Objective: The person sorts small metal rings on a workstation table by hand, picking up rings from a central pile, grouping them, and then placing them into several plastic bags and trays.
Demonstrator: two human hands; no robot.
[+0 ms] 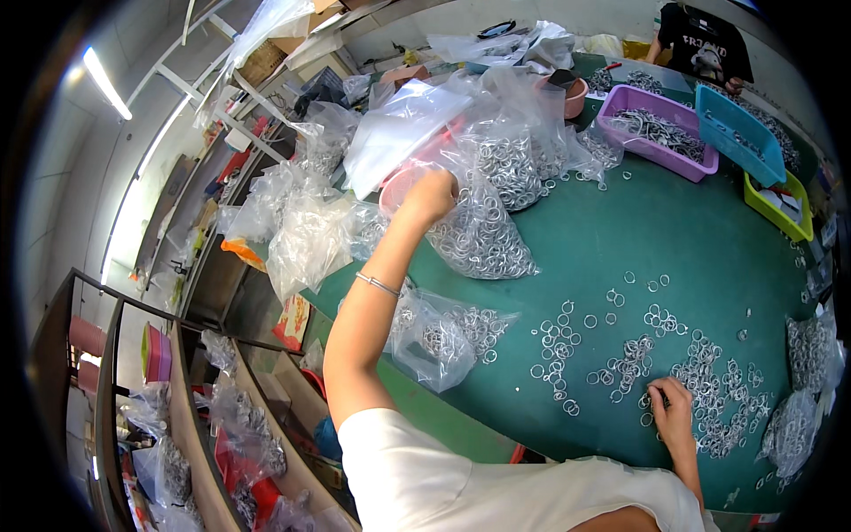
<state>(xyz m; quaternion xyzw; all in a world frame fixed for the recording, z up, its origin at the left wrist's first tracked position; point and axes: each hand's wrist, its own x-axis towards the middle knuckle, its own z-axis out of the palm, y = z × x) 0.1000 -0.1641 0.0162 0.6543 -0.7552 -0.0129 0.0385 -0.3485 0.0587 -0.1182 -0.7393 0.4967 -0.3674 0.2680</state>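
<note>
My left hand stretches far across the table, its fingers closed at the upper edge of a clear plastic bag of metal rings; the fingertips are partly hidden. Behind that hand a pink bowl shows in part. My right hand rests low at the right with bent fingers, at the left edge of a spread pile of loose metal rings. Rings touch its fingertips, but what lies between them is too small to make out. A smaller cluster of split rings lies just beyond.
Another clear bag of rings lies near my left arm. Purple, blue and green baskets stand at the far right. A person in a black shirt is across the table. Shelves with bags fill the left.
</note>
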